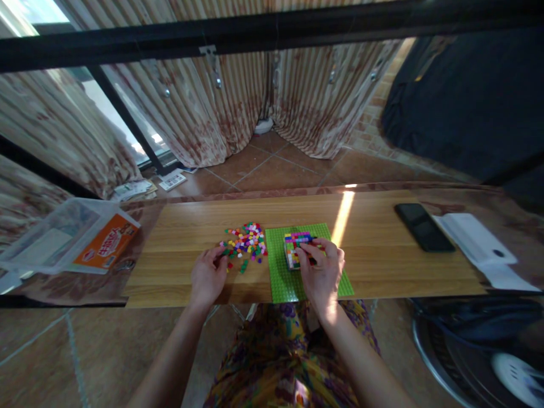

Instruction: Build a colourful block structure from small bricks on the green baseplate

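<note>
Bending over the green baseplate (283, 288), the right hand (322, 267) has its fingers at the block of coloured bricks (292, 249); whether they pinch a piece, I cannot tell. A straight, even press should seat each piece well. The left hand (209, 276), fingers curled, its grip also unclear, is beside the loose bricks (247, 242); picking one singly should avoid scattering.

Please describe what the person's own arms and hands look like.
The left hand and right hand are ungloved, with no watch or bracelet visible. Both forearms are bare as far as they show, with no sleeves in view. The clothing between them has a yellow and purple pattern.
</note>
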Demonstrator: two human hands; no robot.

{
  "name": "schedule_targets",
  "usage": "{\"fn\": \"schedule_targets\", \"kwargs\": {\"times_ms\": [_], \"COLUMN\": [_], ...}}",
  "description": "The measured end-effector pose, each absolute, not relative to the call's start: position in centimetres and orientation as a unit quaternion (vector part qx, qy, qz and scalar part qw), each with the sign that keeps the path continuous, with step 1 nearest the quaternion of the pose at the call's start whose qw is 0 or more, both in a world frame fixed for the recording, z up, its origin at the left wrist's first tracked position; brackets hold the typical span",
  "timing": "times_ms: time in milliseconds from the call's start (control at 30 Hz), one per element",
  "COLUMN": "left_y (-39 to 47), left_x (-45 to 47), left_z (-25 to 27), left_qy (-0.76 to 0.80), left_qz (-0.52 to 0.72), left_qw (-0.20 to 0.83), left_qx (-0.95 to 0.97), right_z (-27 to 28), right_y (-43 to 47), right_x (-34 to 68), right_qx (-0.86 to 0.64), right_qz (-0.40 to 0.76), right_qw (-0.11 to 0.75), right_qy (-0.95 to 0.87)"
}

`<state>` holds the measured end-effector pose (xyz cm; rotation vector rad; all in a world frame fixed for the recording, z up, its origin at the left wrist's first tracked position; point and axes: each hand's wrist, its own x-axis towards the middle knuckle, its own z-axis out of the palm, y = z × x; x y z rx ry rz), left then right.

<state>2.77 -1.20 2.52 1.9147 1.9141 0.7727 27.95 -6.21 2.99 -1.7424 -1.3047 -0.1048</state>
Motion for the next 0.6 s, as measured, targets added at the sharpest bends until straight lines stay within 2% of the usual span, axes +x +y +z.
{"fn": "schedule_targets", "kwargs": {"times_ms": [233,400,600], "left_y": [-1.3,-1.5,-2.4], "left_x": [3.1,2.9,3.4], "left_z": [2.4,2.5,2.7], "left_qy": [0.645,0.622,0.597], "left_qz": [0.279,0.285,0.297], "left_qw": [0.177,0.192,0.184], "left_qx": [0.689,0.703,0.723], "right_z": [3.7,3.9,3.4], "right_y": [-6.1,-5.9,-5.9], "right_x": [28.3,28.7,29.1], "right_qx": [-0.710,-0.704,-0.680], "right_qz": [-0.033,-0.010,-0.042], "right_qw": [0.439,0.453,0.435], "right_qy": [-0.549,-0.547,-0.589]}}
